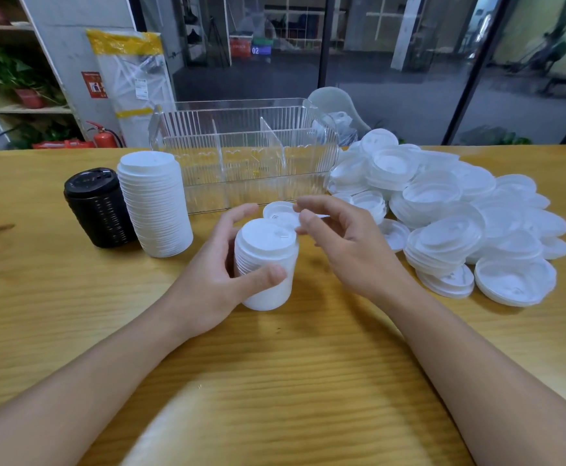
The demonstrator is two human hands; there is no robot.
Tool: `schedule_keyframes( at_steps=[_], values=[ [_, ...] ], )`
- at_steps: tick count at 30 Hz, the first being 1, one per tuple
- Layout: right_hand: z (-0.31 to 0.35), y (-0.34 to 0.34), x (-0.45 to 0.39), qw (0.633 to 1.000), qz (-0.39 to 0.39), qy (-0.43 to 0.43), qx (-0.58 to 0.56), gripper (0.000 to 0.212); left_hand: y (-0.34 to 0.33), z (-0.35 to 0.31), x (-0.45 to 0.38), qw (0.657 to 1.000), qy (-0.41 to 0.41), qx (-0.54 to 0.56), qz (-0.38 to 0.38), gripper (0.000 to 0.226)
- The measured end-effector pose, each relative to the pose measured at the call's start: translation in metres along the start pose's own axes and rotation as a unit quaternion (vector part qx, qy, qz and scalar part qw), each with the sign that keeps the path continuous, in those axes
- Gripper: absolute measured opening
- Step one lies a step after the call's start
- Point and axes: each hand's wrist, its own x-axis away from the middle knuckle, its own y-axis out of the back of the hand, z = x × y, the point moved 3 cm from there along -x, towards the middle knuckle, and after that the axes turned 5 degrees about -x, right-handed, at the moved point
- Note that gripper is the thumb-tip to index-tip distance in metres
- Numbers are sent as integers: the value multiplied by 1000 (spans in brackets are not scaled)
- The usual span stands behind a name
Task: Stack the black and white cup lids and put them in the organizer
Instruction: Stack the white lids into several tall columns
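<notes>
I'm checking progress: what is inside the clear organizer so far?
Through the clear organizer only its dividers and the table behind show; no lid stacks stand inside. The black stack and tall white stack wait beside it. Its right end is partly masked by loose lids.

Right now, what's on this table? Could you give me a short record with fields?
surface: wooden table
left hand: grips a short stack of white lids, standing upright on the table
right hand: fingers loosely curled just right of that stack's top; whether it holds a lid is unclear
finished stacks: tall white stack beside a black stack, on the left
organizer: clear, with dividers, behind the hands; compartments look empty
unsorted: loose white lids heaped on the right
</notes>
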Motion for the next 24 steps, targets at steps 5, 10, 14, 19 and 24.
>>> schedule_keyframes(
  at_steps=[5,10,14,19,24],
  values=[
    [-23,-7,-5,993,12,-12,121,38,3,-4,-2,1000,-16,0,-18,62],
    [-29,-17,-12,982,59,-23,179,61,18,-2,-4,997,0,-7,-81,59],
    [-26,-20,-11,970,77,-15,228,71,21,0,-5,995,6,-9,-97,58],
    [-27,-13,-8,956,65,-8,285,63,21,1,-5,995,7,-18,-97,58],
    [-29,-13,-7,955,48,-8,292,48,22,2,-5,995,4,-15,-94,59]
  ],
)
